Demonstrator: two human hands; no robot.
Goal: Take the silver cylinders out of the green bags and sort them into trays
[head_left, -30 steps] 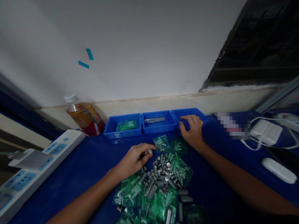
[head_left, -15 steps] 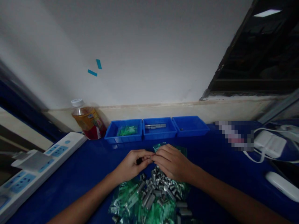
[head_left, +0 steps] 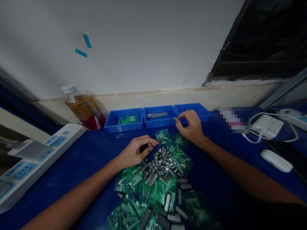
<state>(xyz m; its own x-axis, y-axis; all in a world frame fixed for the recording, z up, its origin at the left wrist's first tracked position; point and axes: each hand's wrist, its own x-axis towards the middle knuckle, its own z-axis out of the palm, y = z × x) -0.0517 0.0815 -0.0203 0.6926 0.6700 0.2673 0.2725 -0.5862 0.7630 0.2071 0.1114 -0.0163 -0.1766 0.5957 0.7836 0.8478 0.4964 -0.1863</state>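
Near the far edge of the table (head_left: 86, 156), my right hand (head_left: 190, 126) is pinching a small piece (head_left: 175, 118) by the right bin (head_left: 202, 111); my left hand (head_left: 136, 150) is curling narrowly, contents unclear, with room leftward.

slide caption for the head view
Right hand pinches a small piece near blue bins, left hand beside metal parts.

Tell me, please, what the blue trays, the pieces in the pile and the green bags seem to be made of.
Blue trays: probably moulded plastic, smooth, evenly coloured, with slight sheen. Pieces: likely metal, silver-grey, with bright highlights; exact metal unclear. Green bags: apparently thin, glossy plastic film, wrinkled, with contents showing through.
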